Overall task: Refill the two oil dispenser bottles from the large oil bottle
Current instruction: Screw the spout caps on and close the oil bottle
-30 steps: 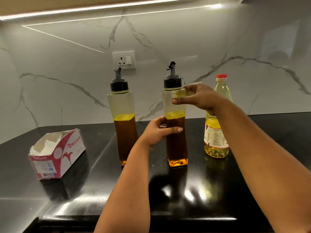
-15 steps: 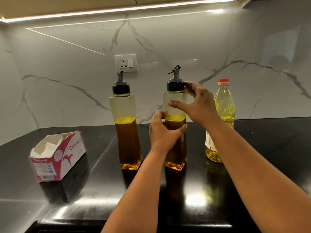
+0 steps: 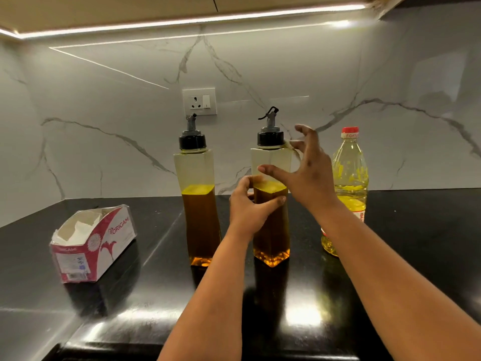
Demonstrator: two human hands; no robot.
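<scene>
Tissue box (image 3: 93, 243), wall socket (image 3: 199, 101), countertop (image 3: 416, 230).

dispensers (image 3: 200, 204): amber oil, black caps | wall (image 3: 117, 113): grey-veined white marble | counter (image 3: 416, 243): black

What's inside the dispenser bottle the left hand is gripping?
Dark amber oil fills the right dispenser bottle to about two-thirds, with a yellow surface line; above it looks empty. The left hand covers part of the middle, and the black cap hides the neck.

Both forearms reach forward. The left hand (image 3: 250, 212) has its fingers curled in a grip, and the right hand (image 3: 309, 173) is higher, fingers spread apart.
</scene>
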